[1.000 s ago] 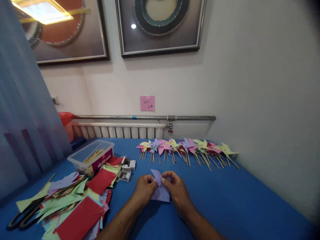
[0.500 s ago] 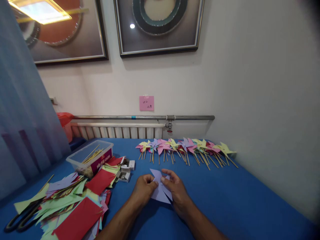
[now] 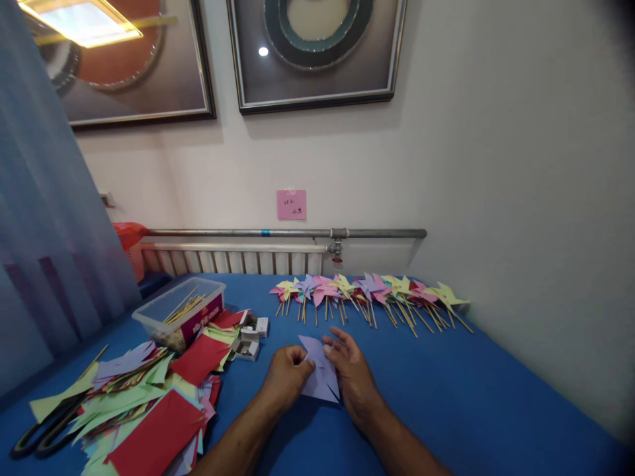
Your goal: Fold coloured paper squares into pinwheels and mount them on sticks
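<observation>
My left hand (image 3: 288, 377) is closed on a sheet of purple paper (image 3: 317, 383), with thumb and fingers pinching its left side. Slits run into the sheet from its corners, and one shows at the lower right. On the sheet's right side is my right hand (image 3: 353, 377), its fingers apart and its thumb close to the upper right edge. Whether that thumb touches the paper I cannot tell. Both hands are over the blue table cover (image 3: 426, 396).
Paper pinwheels (image 3: 370, 287) on sticks lie in a row at the back. To the left are piles of cut coloured paper (image 3: 153, 433), black-handled scissors (image 3: 54, 430), a clear plastic box (image 3: 178, 307) with sticks, and small open boxes (image 3: 247, 345) of metal pieces.
My right hand's fingers have spread and lifted off the purple paper's right side, and the sheet there lies flatter. My left hand keeps its pinch in nearly the same place.
</observation>
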Available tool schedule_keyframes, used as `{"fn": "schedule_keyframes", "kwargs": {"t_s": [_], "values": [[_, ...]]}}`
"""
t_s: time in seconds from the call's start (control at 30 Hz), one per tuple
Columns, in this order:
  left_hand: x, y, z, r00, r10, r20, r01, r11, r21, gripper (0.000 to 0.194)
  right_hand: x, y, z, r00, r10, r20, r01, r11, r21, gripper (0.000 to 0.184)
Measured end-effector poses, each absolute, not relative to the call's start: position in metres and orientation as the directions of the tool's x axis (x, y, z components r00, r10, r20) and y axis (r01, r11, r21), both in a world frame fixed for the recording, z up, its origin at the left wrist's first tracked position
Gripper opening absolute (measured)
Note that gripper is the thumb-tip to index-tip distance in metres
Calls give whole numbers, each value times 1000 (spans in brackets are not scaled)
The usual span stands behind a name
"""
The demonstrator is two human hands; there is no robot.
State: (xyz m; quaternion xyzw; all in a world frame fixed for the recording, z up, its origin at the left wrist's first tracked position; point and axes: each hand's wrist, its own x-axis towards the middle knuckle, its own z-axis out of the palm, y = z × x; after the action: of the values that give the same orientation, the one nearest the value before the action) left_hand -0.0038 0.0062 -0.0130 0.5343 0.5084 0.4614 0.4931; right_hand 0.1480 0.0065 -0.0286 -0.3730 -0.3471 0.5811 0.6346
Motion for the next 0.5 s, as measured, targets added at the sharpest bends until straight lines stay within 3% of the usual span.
{"fn": "schedule_keyframes", "kwargs": {"t_s": [0.07,0.23,0.5], "values": [[-4,6,-13,44,999,-3,84,-1,996,30,148,3,-25,37,997,-71,-556,-38,-831,59],[-7,7,-12,51,998,26,95,-30,995,29,145,-5,-16,-182,972,-147,-602,-228,-765,39],[-7,4,-10,81,995,49,113,-58,992,32,144,-4,-17,-200,972,-122,-614,-221,-758,44]]}}
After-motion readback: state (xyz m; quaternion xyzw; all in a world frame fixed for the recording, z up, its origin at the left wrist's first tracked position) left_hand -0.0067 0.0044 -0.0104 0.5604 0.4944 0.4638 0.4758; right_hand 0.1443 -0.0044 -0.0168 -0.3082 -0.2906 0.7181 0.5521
